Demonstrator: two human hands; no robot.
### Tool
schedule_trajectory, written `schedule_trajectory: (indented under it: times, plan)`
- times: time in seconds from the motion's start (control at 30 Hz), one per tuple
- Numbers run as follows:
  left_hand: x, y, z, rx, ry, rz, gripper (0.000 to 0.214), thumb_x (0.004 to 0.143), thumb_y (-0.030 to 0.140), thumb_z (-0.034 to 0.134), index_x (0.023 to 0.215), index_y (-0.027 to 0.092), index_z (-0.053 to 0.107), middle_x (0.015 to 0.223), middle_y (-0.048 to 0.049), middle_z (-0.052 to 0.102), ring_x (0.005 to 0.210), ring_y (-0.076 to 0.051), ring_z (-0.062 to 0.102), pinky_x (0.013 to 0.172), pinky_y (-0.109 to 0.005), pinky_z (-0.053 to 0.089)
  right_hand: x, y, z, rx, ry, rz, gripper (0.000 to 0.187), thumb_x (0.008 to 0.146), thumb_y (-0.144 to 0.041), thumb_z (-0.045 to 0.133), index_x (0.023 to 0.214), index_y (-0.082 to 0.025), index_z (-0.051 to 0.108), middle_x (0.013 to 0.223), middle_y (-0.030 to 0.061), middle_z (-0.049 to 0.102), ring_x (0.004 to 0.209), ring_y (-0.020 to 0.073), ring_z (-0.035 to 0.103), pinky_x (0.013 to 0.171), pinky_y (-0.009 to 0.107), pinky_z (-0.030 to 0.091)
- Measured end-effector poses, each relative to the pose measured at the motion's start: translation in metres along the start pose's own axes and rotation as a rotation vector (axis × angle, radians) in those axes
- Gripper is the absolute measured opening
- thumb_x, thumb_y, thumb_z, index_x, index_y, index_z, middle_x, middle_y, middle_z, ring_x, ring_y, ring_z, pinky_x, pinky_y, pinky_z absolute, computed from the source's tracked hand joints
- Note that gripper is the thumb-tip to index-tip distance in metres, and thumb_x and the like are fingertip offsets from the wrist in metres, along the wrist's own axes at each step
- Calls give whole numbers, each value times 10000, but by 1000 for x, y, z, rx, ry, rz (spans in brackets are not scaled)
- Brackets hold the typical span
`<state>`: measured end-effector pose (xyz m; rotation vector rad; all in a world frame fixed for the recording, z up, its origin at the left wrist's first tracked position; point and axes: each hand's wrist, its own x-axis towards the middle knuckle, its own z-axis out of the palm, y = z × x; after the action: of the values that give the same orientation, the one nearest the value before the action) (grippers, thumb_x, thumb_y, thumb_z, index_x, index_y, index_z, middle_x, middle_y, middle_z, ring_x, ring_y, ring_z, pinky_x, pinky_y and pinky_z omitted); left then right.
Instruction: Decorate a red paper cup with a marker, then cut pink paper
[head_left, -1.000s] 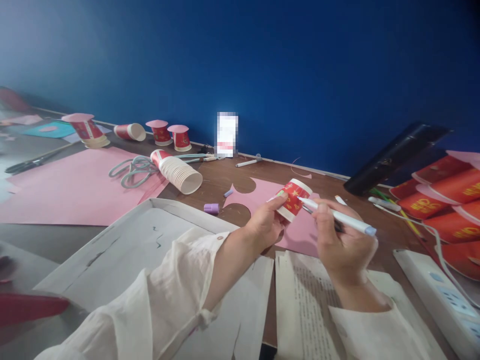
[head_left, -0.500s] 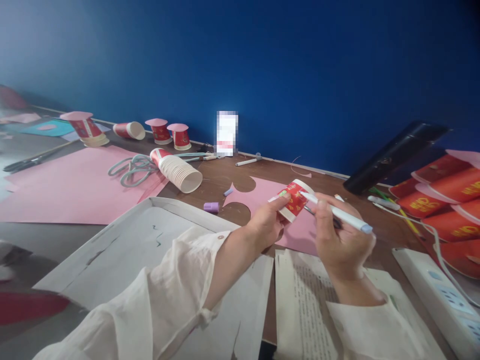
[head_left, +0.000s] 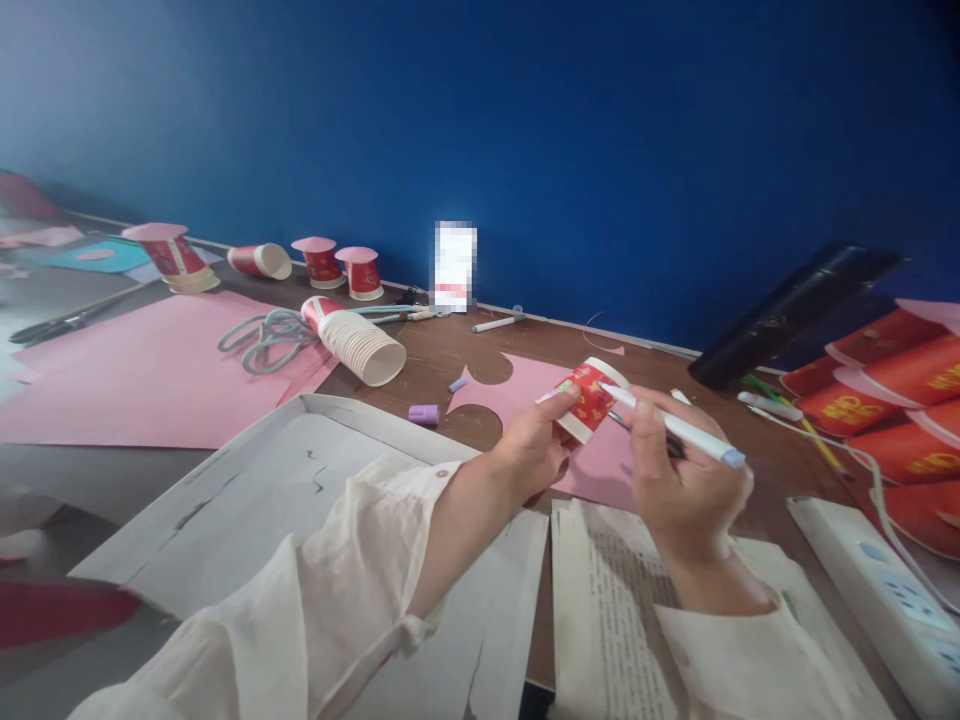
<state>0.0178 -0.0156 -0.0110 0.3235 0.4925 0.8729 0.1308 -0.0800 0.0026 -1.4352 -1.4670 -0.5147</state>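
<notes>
left hand [head_left: 536, 445] is holding a red printed paper cup [head_left: 589, 400] up over the pink sheet [head_left: 525, 385] w/ its round cutouts; that grip is pinching the cup's side, thumb on the near wall, fingers going mostly out of sight behind. cup is leaning, long axis running diag. from upper right to lower left, a white band showing at each end; can't tell which end is the mouth. right hand [head_left: 690, 490] is holding a white marker [head_left: 690, 432] like a pen, its grip pressing thumb + fingers round the barrel. marker's long axis is sloping btwn upper left & lower right: tip is pointing left & a bit up at the cup's red wall, pale bluish tail end is sitting by the hand's outer edge. can't tell if tip is touching or just short. purple cap [head_left: 424, 415] is lying on the brown counter [head_left: 427, 350], left of the pink sheet. stack of cups [head_left: 356, 342] is lying on its side farther left, open end facing lower right. printed pages [head_left: 600, 600] are lying near the right wrist, white power strip [head_left: 855, 560] is sitting off to the right.
</notes>
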Motion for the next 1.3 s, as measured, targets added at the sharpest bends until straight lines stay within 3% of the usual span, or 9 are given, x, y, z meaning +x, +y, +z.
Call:
schedule_trajectory:
  times: [0.3,1.3]
  plan:
    - [-1,3,2,-28,76,-2,157,816,238,702,948,153,703,960,-78,726,932,-196,658,898,-309,467,0,1,-1,10,-15,22,221,941,-264,555,987,-182,755,852,77,760,836,237,708,853,403,540]
    - [-5,6,6,-38,96,-9,142,844,230,668,957,154,707,928,-59,734,870,-162,662,838,-274,487,1,4,-2,-4,-4,39,224,936,-274,563,973,-180,762,817,68,754,827,234,704,807,380,542]
